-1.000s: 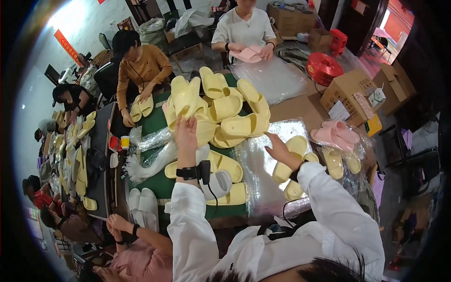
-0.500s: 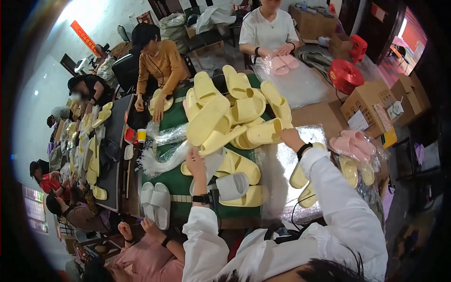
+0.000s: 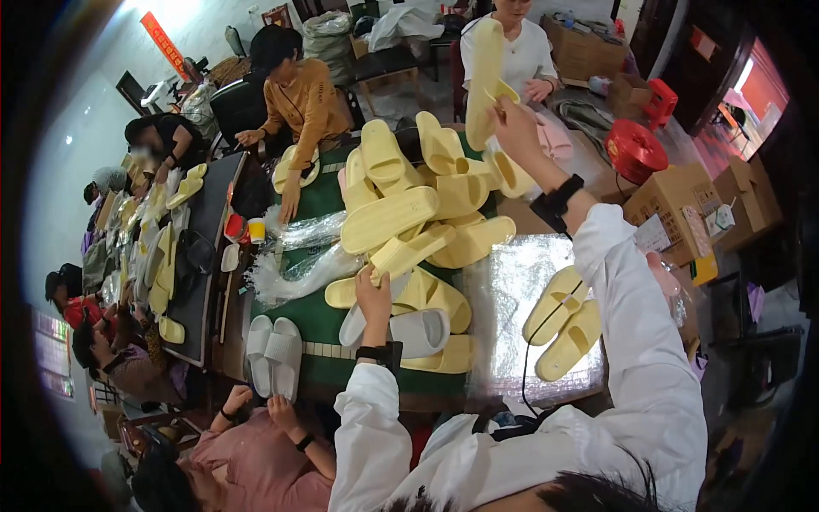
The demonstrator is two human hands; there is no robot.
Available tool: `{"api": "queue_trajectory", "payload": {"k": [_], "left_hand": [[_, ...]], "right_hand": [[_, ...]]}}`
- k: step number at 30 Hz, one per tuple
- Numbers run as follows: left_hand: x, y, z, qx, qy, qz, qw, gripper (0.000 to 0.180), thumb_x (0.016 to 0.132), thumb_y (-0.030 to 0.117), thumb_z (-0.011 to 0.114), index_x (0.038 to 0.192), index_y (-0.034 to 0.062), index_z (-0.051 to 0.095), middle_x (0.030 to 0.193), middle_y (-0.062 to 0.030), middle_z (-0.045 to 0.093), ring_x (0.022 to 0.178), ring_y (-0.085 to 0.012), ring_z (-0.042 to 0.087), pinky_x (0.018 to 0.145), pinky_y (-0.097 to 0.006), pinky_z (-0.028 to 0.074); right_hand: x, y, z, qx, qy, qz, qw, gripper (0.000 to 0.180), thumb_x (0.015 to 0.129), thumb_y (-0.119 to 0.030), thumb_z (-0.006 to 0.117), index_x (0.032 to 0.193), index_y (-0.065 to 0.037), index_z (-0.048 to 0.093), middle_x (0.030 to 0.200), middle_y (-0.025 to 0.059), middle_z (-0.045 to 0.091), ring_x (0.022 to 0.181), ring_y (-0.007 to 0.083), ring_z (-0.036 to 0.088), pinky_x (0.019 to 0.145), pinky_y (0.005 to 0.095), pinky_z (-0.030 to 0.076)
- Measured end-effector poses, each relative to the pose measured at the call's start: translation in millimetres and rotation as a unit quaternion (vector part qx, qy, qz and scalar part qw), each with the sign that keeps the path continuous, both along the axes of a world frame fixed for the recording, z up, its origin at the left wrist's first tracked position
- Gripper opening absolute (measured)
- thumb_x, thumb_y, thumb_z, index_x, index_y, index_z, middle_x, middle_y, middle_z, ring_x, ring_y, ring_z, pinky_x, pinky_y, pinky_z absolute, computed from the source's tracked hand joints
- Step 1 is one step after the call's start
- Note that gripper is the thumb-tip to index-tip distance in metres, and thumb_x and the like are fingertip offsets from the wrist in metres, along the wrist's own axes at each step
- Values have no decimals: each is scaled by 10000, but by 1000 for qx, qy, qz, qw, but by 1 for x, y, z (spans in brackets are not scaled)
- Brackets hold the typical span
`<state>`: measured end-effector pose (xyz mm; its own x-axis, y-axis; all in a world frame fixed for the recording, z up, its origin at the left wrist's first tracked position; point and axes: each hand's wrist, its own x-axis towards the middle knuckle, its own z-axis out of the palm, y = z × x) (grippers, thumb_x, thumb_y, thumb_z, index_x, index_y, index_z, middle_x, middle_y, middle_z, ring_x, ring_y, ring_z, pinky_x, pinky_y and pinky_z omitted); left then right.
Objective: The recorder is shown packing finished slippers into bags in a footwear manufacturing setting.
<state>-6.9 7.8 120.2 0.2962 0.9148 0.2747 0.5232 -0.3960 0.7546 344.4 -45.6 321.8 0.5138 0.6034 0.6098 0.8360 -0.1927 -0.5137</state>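
Observation:
My right hand (image 3: 518,128) grips a yellow slipper (image 3: 486,72) and holds it upright above the far side of the table. My left hand (image 3: 373,294) pinches the near end of another yellow slipper (image 3: 415,249) at the front of a heap. More yellow slippers (image 3: 390,219) lie piled over one another beyond it. Close to my left wrist lies a grey slipper (image 3: 421,333), partly over yellow ones. A pair of yellow slippers (image 3: 569,333) rests side by side on clear plastic film (image 3: 503,341), below my right forearm.
Clear plastic bags (image 3: 311,269) lie on the green tabletop (image 3: 320,328) at left. A grey pair (image 3: 274,354) sits by a co-worker in pink. Across the table are two co-workers, in mustard and in white. Cardboard boxes (image 3: 674,209) and a red reel (image 3: 636,143) stand at right.
My right hand has lifted a yellow slipper from the heap, up and away. My left hand has moved slightly right and up, onto a slipper's end. The co-worker in white has drawn one hand back.

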Motion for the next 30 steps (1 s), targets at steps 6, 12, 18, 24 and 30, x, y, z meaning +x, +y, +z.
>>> {"api": "queue_trajectory", "payload": {"k": [6,12,18,24,30], "left_hand": [[6,-7,2,5,13,-7,1000,355,770,133,633,1067,-17,511,1073,-180,499,1034,-331,470,890,-384,381],[-7,-21,2,10,21,-11,1000,482,759,89,620,1197,-16,446,1286,-247,280,1139,-413,373,947,-424,350],[31,-55,47,26,139,85,986,667,732,79,604,1321,53,292,1337,-236,215,1213,-409,286,982,-475,272],[61,-146,23,84,160,-317,931,326,763,104,552,1075,13,521,1093,-216,493,1021,-374,456,867,-437,366],[49,-252,-68,1,321,-706,632,264,804,191,509,1040,107,591,1132,-158,533,1011,-335,507,863,-418,415]], "right_hand": [[-17,54,-35,-181,5,39,983,307,872,-291,460,1139,-140,451,948,177,592,912,379,548,798,461,425],[-48,51,-97,-436,90,110,889,638,905,-280,405,1396,-358,4,1324,203,381,1031,404,517,842,469,411],[-10,-29,-120,-122,73,185,972,604,862,-211,495,1365,-60,197,1304,224,386,1195,336,399,984,361,318],[-31,-218,-113,-369,360,18,857,260,825,-239,542,992,-47,593,819,126,617,736,235,594,634,336,470],[-96,-339,-228,-563,361,35,742,728,814,-420,518,1378,-69,220,1200,240,479,909,313,572,693,376,478]]}}
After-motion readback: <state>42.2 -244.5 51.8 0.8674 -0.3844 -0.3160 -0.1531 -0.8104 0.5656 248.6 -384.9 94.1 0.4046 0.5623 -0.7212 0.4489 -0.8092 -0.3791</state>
